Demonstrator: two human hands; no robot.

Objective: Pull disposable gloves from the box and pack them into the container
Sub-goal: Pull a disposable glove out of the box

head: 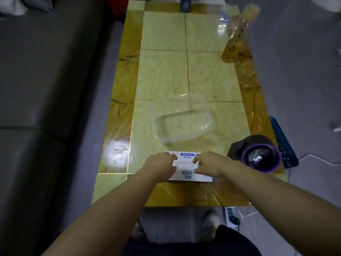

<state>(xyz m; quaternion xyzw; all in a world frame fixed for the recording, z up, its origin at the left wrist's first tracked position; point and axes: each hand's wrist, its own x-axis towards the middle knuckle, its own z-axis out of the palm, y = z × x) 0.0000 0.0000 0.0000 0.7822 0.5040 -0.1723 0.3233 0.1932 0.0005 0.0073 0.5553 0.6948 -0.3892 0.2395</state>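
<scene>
Now we are resting left hand point(160, 164) and right hand point(209, 163) on the light box point(187, 177), grip impossible to tell, judging the gloves point(184, 165) flimsy, slippery, best pinched at the slot point(181, 162).

Just the one view here, worn on the head, tipped forward and steeply down along the table point(162, 74), which runs away from the wearer. It's in close: the left hand point(159, 166) and right hand point(210, 165) sit low centre, and shoes point(210, 224) show beneath.
</scene>
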